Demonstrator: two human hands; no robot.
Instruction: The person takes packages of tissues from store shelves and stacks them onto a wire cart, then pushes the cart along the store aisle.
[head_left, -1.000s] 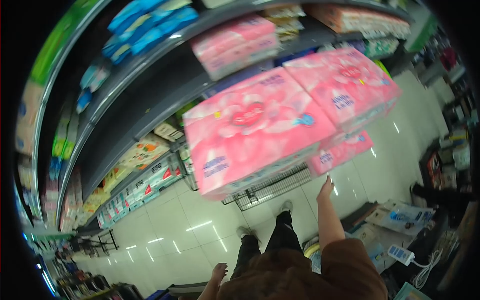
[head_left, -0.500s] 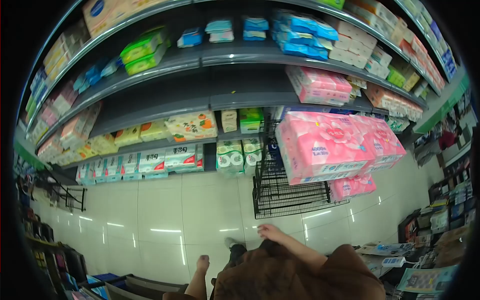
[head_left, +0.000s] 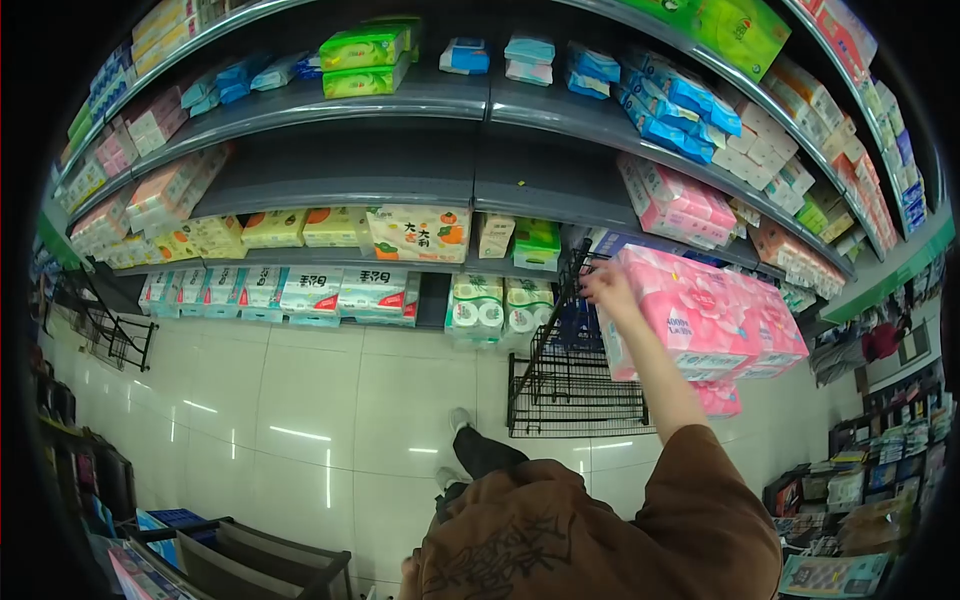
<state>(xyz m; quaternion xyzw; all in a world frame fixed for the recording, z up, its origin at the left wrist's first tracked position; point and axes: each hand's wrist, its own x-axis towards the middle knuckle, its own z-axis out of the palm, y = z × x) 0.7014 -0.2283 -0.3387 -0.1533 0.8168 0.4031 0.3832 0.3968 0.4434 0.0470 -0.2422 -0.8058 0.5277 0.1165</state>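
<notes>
My right hand (head_left: 608,288) is raised at the left side of the large pink tissue packs (head_left: 690,310), near the upright wire side of the black rack (head_left: 575,395). Its fingers are bent and apart, with nothing seen between them; whether a fingertip touches the rack or the pack is unclear. The pink packs lie on the rack, and a smaller pink pack (head_left: 718,398) shows below them. Only a sliver of my left hand (head_left: 408,572) shows low beside my brown shirt, its fingers hidden.
Shelves ahead hold green packs (head_left: 362,65), blue packs (head_left: 680,105), pink packs (head_left: 680,205) and an orange-print pack (head_left: 420,233). White packs (head_left: 380,295) line the lowest level. A dark-framed stand (head_left: 250,560) is at the lower left. Another wire rack (head_left: 115,330) stands far left.
My right hand has risen from above the floor to the pink packs' left side. My left hand has dropped almost out of view. The view has turned, showing the shelves more squarely than at first.
</notes>
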